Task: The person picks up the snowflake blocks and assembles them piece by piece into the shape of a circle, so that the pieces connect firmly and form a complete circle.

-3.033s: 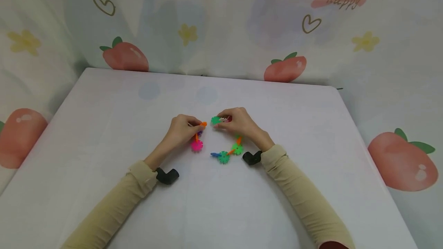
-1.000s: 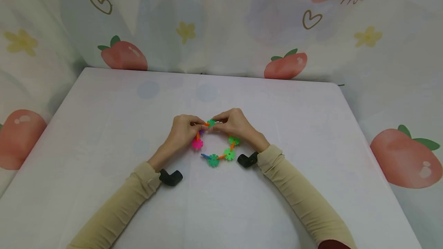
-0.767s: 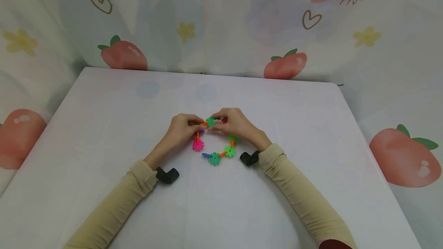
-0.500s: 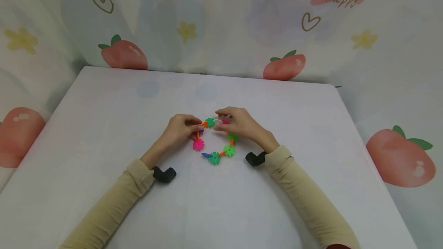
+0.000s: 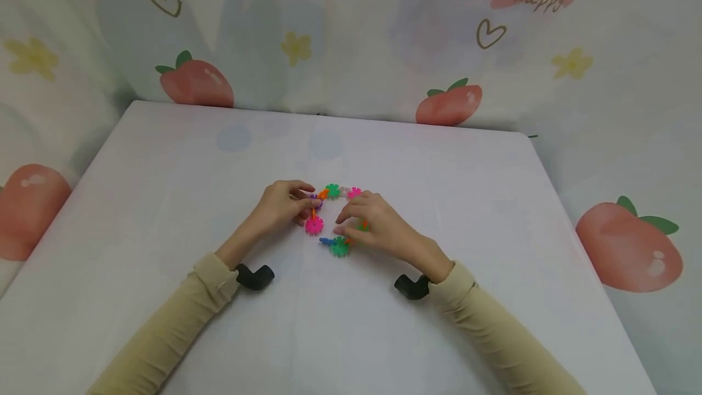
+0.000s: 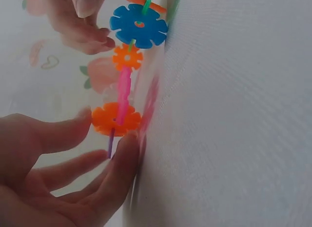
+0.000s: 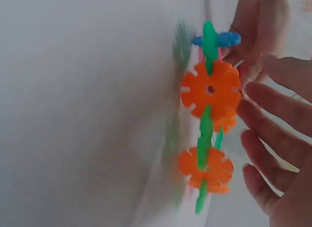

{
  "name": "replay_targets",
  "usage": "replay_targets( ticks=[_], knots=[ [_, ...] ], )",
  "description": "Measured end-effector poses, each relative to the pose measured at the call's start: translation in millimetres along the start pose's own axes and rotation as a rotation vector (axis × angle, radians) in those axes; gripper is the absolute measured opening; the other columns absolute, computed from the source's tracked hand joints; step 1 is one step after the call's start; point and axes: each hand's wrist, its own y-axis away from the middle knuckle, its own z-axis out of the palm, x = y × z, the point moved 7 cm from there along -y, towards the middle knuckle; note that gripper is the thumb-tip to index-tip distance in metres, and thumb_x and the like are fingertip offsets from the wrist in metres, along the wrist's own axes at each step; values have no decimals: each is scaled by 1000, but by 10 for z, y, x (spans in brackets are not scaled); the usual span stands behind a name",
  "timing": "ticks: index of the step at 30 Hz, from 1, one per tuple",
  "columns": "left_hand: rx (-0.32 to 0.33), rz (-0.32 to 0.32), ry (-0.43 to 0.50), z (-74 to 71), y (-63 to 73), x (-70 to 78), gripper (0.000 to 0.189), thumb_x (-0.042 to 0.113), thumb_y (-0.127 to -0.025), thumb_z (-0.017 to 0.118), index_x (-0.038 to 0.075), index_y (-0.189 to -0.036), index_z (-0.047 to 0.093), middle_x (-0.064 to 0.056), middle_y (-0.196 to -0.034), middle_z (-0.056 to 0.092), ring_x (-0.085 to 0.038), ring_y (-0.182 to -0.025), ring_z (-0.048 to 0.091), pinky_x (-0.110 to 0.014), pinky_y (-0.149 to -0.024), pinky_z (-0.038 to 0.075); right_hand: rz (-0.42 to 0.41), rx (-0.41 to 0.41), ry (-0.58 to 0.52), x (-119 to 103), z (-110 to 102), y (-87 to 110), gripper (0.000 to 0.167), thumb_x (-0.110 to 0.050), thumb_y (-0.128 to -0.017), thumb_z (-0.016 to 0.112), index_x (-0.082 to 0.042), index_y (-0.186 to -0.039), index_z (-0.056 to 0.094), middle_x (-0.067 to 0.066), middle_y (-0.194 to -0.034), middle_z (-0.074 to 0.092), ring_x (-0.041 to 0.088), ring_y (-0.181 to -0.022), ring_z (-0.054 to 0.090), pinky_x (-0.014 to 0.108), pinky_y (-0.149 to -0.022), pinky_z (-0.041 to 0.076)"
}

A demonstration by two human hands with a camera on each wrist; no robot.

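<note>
A chain of slotted plastic snowflake discs lies in a ring, with a gap between its pink disc and its blue end disc. My left hand is at the ring's left side by a purple disc. In the left wrist view, its spread thumb and fingers lie about an orange disc, seeming to touch its edges. My right hand hovers over the ring's right side, fingers parted and bent, holding nothing; it hides part of the green discs. In the right wrist view, its fingertips are beside an orange disc.
The ring sits on a white tabletop, before a printed curtain with fruit and flower patterns. A black angled piece sits at the left wrist, another black angled piece at the right.
My hands brought the orange and green discs together at the ring's far side. Then my right hand let go and moved toward the near side, and my left fingers spread.
</note>
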Motion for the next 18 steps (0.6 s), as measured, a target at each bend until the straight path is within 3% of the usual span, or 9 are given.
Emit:
replay_targets(
  ticks=[11,18],
  knots=[
    [-18,4,-21,14,14,-3,50,26,-91,81,2,-132,66,-18,-117,70,-13,-64,70,-25,-65,58,-71,-105,97,-154,249,-32,8,-19,-89,81,-12,-94,81,-2,-92,76,18,-96,61,38,-92,48],
    [-15,6,-5,9,24,8,49,25,-91,81,1,-131,66,-19,-117,69,-13,-59,69,-26,-63,59,-26,-55,129,-146,237,-45,9,-16,-90,79,-9,-95,82,0,-89,76,17,-88,65,34,-85,51]
  ],
)
